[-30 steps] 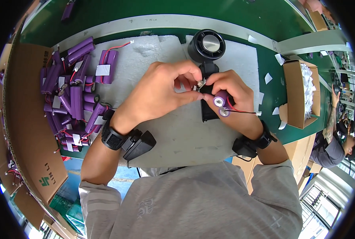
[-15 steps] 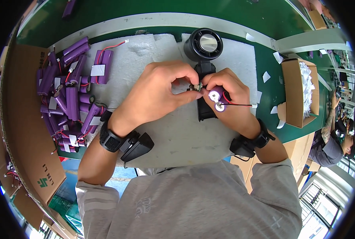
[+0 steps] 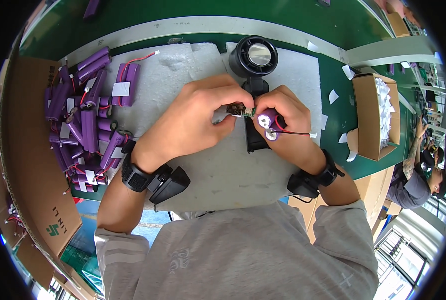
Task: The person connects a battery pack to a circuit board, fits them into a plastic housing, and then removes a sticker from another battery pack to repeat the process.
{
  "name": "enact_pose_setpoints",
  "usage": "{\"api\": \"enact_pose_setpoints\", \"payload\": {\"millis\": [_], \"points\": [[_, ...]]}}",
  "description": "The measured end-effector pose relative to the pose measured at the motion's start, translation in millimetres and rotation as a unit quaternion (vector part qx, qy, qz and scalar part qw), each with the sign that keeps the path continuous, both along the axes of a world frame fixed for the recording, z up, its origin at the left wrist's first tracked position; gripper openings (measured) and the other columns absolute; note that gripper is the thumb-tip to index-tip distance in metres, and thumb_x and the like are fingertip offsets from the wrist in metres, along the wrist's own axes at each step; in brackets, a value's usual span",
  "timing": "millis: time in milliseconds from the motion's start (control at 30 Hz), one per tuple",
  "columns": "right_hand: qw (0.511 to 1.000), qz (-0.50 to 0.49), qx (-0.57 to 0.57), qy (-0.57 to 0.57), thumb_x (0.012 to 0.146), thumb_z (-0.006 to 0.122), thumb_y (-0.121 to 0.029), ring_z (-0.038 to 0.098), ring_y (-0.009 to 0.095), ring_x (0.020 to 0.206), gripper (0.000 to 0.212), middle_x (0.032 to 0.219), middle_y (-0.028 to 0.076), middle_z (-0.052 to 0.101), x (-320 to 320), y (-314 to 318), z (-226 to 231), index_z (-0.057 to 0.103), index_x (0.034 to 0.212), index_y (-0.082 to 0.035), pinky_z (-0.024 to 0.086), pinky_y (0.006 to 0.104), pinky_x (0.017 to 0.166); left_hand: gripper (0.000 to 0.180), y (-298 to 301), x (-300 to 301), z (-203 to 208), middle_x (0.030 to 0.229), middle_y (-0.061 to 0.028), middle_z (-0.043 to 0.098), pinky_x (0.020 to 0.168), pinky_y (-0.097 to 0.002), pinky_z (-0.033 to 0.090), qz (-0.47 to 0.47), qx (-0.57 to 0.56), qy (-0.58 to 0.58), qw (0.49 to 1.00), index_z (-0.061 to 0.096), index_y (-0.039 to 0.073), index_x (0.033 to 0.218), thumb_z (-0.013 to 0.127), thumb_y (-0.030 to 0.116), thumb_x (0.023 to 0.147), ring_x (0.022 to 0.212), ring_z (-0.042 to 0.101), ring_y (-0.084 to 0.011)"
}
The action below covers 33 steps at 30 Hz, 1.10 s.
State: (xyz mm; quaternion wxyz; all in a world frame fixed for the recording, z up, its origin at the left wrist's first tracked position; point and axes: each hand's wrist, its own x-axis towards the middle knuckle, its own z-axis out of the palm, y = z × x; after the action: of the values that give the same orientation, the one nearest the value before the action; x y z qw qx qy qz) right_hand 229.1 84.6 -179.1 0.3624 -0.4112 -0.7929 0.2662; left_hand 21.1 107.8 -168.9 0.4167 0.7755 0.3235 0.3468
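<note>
Right hand (image 3: 288, 125) around purple battery pack (image 3: 267, 121)

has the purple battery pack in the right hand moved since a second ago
Yes, slightly. The purple battery pack in the right hand has come up toward the black round lamp head and now sits closer beneath it, beside the small circuit board.

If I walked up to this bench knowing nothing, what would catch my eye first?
Probably the two hands meeting at the centre of the white foam mat: the right hand grips a purple battery pack with red and black wires, while the left hand pinches a small circuit board against it. Next, the heap of purple battery cells at the left.
</note>
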Motion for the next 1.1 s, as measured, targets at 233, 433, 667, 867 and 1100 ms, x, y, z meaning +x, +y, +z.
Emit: {"api": "enact_pose_setpoints", "payload": {"millis": [233, 433, 667, 867, 1100], "points": [[1.0, -0.005, 0.004, -0.012, 0.07, 0.072, 0.008, 0.06, 0.02, 0.073, 0.024, 0.085, 0.007, 0.061, 0.2, -0.3, 4.4, 0.06, 0.085, -0.006, 0.047, 0.0282, 0.063, 0.034, 3.6, -4.2, -2.1, 0.092, -0.0094, 0.061, 0.064, -0.0298, 0.048, 0.021, 0.061, 0.017, 0.998, 0.067, 0.004, 0.094, 0.061, -0.014, 0.066, 0.076, 0.061, -0.0209], [1.0, -0.013, -0.007, -0.019, 0.069, 0.073, 0.008, 0.061, 0.02, 0.071, 0.025, 0.082, 0.007, 0.059, -0.8, -4.2, 1.4, 0.06, 0.086, -0.006, 0.047, 0.0283, 0.062, 0.029, -4.9, -1.1, 3.6, 0.096, -0.0101, 0.06, 0.064, -0.0292, 0.048, -0.005, 0.006, 0.018, 1.0, 0.066, 0.003, 0.092, 0.063, -0.014, 0.069, 0.076, 0.061, -0.0206], [1.0, -0.015, 0.013, 0.006, 0.062, 0.068, 0.007, 0.055, 0.025, 0.072, 0.028, 0.078, 0.007, 0.062, -2.8, -1.1, 5.0, 0.06, 0.086, -0.004, 0.045, 0.0339, 0.059, 0.024, -10.1, 13.5, 1.2, 0.086, -0.0109, 0.06, 0.063, -0.033, 0.052, 0.058, -0.002, -0.051, 0.997, 0.064, 0.005, 0.093, 0.063, -0.011, 0.075, 0.073, 0.063, -0.0227], [0.999, -0.01, 0.025, -0.021, 0.069, 0.076, 0.005, 0.059, 0.022, 0.068, 0.025, 0.081, 0.008, 0.058, -1.4, -0.8, 4.0, 0.06, 0.086, -0.005, 0.047, 0.0304, 0.06, 0.025, -8.6, 12.6, -1.3, 0.088, -0.0106, 0.063, 0.066, -0.0332, 0.052, 0.043, -0.016, -0.07, 0.997, 0.063, 0.004, 0.093, 0.061, -0.013, 0.075, 0.077, 0.065, -0.0239], [0.999, -0.013, 0.049, -0.015, 0.069, 0.07, 0.005, 0.057, 0.026, 0.074, 0.023, 0.082, 0.008, 0.063, -1.6, 2.1, 2.5, 0.06, 0.087, -0.004, 0.047, 0.0342, 0.061, 0.027, -2.3, 10.4, -2.0, 0.09, -0.0101, 0.064, 0.066, -0.0329, 0.052, 0.02, 0.012, -0.055, 0.998, 0.064, 0.004, 0.094, 0.059, -0.014, 0.075, 0.077, 0.065, -0.0263]]}}
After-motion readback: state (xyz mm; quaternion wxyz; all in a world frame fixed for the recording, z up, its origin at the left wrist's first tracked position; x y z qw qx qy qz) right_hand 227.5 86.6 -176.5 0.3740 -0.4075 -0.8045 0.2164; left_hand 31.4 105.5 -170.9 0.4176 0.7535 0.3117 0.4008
